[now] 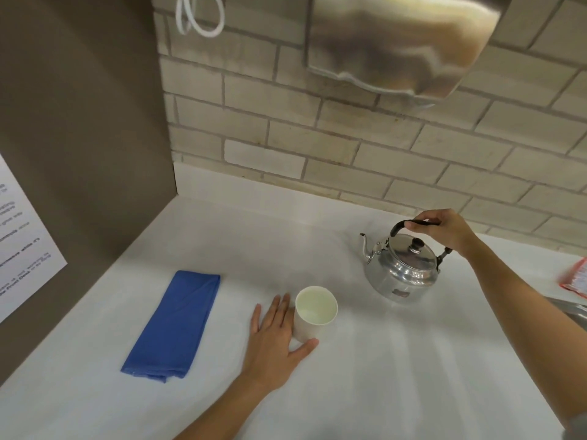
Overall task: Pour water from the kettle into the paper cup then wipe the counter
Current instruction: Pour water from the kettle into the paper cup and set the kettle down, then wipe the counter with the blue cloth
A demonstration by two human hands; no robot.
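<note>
My right grip [444,228] clasps the kettle [401,268] handle on the tabletop [365,376], while my left grip [276,341] lies spread beside the paper cup [313,315], thumb touching.

- A pale brick wall [317,138] with grey mortar lines runs behind the white worktop.
- A steel dispenser [397,42] hangs on it.
- A brown side panel [79,122] at left carries a printed notice [22,242].
</note>
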